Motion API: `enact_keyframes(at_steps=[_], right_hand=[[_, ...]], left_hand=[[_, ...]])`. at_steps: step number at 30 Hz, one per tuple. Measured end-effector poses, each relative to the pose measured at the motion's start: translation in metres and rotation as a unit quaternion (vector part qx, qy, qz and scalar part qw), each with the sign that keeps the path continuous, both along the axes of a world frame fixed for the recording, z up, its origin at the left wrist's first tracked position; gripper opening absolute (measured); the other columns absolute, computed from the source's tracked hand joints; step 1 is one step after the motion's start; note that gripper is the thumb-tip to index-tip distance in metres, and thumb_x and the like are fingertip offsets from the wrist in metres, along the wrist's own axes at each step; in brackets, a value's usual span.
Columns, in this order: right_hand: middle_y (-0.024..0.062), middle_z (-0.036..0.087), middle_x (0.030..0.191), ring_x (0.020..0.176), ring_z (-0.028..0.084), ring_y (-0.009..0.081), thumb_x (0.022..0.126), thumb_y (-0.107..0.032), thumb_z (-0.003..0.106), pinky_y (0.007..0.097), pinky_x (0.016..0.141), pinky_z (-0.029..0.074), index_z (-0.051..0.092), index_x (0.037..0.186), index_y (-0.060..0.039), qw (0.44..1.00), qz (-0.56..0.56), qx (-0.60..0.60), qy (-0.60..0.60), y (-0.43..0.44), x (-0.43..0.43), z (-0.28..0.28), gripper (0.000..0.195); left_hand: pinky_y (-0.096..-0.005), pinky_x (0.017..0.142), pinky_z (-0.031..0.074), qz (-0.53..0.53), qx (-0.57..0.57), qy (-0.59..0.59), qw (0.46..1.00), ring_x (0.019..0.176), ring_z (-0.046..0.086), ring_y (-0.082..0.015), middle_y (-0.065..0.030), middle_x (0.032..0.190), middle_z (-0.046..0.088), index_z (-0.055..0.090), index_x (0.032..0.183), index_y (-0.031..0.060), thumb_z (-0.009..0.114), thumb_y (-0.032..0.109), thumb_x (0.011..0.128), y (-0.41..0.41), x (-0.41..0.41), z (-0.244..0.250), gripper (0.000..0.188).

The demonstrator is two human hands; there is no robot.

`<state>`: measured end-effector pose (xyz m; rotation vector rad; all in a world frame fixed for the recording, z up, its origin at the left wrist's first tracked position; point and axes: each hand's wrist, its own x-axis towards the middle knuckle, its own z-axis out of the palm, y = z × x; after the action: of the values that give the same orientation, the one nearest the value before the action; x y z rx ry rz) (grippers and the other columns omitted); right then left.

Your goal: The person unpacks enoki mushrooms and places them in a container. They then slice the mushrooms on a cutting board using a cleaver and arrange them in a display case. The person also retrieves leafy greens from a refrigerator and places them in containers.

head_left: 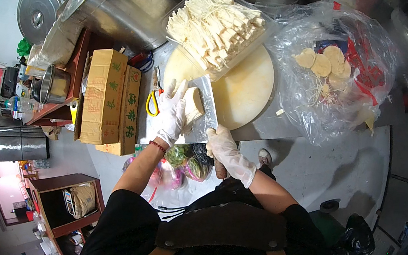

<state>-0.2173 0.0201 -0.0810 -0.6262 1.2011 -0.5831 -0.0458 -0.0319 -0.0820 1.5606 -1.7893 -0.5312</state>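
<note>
A gloved left hand, mine, lies along the side of a pale enoki mushroom bundle, its thumb against the bundle and its other fingers stretched forward. The bundle rests on the flat cleaver blade, over the near left edge of a round cutting board. My right hand, also gloved, grips the cleaver near the blade; the brown handle end sticks out below the fist. Just beyond the blade, a clear plastic tub heaped with cut enoki overlaps the board.
Yellow-handled scissors lie left of my left hand, beside cardboard boxes. A big steel pot stands at the back left. On the right, a clear plastic bag holds trimmed enoki bases. Bagged vegetables sit below the table edge.
</note>
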Motion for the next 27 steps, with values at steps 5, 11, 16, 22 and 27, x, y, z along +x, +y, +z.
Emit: enact_keyframes(at_steps=[5, 11, 16, 22, 27], right_hand=[[0.0058, 0.050, 0.053, 0.038, 0.047, 0.0159, 0.092, -0.023, 0.047, 0.0297, 0.036, 0.040, 0.053, 0.089, -0.0006, 0.996, 0.004, 0.008, -0.087, 0.006, -0.044, 0.008, 0.023], [0.0046, 0.048, 0.053, 0.038, 0.044, 0.0136, 0.093, -0.018, 0.046, 0.0291, 0.035, 0.037, 0.054, 0.092, -0.0014, 0.997, -0.055, 0.043, -0.045, 0.020, -0.068, 0.007, 0.018], [0.0053, 0.049, 0.054, 0.038, 0.045, 0.0139, 0.093, -0.017, 0.046, 0.0290, 0.035, 0.038, 0.054, 0.093, -0.0010, 0.997, -0.024, 0.040, -0.058, 0.013, -0.058, -0.009, 0.018], [0.0055, 0.050, 0.053, 0.038, 0.047, 0.0147, 0.091, -0.017, 0.046, 0.0298, 0.035, 0.038, 0.053, 0.090, -0.0003, 0.997, 0.002, 0.028, -0.071, 0.011, -0.046, -0.005, 0.018], [0.0057, 0.050, 0.054, 0.038, 0.048, 0.0150, 0.092, -0.020, 0.047, 0.0303, 0.037, 0.041, 0.050, 0.087, -0.0015, 0.999, 0.026, 0.021, -0.030, -0.002, -0.015, -0.002, 0.020]], left_hand=[[-0.0370, 0.102, 0.030, 0.005, 0.017, -0.078, 0.997, 0.119, 0.045, -0.0293, -0.0190, 0.132, 0.047, 0.050, 0.131, 0.0062, 0.038, 0.031, 0.097, 0.001, -0.009, 0.018, 0.044], [-0.0386, 0.099, 0.032, 0.002, -0.028, -0.114, 0.993, 0.113, 0.049, -0.0338, -0.0186, 0.122, 0.055, 0.053, 0.127, 0.0043, 0.034, 0.033, 0.097, -0.004, -0.005, 0.008, 0.046], [-0.0410, 0.101, 0.030, -0.007, 0.025, -0.098, 0.995, 0.117, 0.045, -0.0346, -0.0197, 0.125, 0.053, 0.050, 0.130, 0.0066, 0.031, 0.033, 0.096, -0.003, -0.021, 0.038, 0.047], [-0.0423, 0.099, 0.032, -0.028, -0.012, -0.124, 0.992, 0.115, 0.045, -0.0347, -0.0191, 0.118, 0.057, 0.050, 0.131, 0.0069, 0.027, 0.039, 0.096, -0.007, -0.005, 0.011, 0.052], [-0.0429, 0.098, 0.031, -0.023, -0.020, -0.117, 0.993, 0.113, 0.047, -0.0358, -0.0202, 0.119, 0.056, 0.051, 0.129, 0.0059, 0.026, 0.043, 0.095, -0.010, -0.007, 0.013, 0.056]])
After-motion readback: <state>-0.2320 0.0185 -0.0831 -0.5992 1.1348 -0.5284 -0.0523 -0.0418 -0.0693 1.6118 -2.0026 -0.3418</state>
